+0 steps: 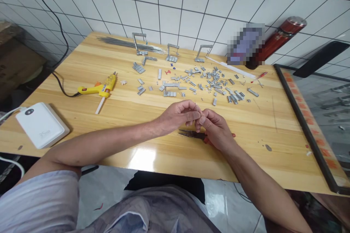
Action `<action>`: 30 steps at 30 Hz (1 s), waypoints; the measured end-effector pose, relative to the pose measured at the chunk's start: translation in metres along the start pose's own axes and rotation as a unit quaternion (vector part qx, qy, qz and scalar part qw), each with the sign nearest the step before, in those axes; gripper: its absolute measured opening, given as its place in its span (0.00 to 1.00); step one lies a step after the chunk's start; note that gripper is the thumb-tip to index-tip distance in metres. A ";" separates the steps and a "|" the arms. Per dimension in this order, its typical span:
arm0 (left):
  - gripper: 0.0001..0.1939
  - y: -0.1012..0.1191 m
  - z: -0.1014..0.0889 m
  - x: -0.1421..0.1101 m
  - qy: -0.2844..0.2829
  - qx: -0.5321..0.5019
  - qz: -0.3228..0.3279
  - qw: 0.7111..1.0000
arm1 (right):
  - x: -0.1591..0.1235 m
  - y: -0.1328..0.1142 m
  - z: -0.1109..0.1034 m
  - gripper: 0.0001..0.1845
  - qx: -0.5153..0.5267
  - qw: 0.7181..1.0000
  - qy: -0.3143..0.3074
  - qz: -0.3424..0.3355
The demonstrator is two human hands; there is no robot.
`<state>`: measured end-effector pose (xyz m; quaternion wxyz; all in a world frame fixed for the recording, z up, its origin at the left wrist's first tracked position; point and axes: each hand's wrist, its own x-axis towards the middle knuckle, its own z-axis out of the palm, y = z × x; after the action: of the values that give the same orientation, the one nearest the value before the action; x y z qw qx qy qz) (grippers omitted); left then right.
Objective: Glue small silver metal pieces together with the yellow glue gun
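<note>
My left hand (180, 115) and my right hand (216, 126) meet over the front middle of the table, fingertips pinched together. Between them a thin piece of wire (196, 107) sticks up; its lower end is hidden by the fingers. Beneath my right hand lies a pair of pliers (193, 134) with red handles, partly covered by that hand. Just beyond my hands are many loose grey metal-looking pieces (214, 80). A small grey frame (170, 89) with a row of short blocks at its base lies among them.
Three upright grey frames (171, 58) stand near the wall beside a bundle of thin rods (117, 42). To the left are a yellow glue gun (108, 85) and a white power bank (41, 125). A red flask (279, 42) and a black-edged glass panel (303, 123) occupy the right.
</note>
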<state>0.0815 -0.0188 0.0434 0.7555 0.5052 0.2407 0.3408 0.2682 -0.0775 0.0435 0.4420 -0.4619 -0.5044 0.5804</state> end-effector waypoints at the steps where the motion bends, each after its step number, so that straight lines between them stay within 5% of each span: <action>1: 0.25 0.000 0.000 0.000 -0.002 -0.005 0.004 1.000 | 0.000 0.000 0.000 0.20 0.002 1.000 0.002 -0.005; 30: 0.26 0.001 0.006 -0.004 0.003 -0.032 0.001 0.999 | 0.001 0.005 -0.003 0.19 -0.025 0.998 -0.042 -0.049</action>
<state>0.0830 -0.0251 0.0465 0.7702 0.4800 0.2312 0.3506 0.2704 -0.0766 0.0380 0.4367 -0.4230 -0.5591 0.5636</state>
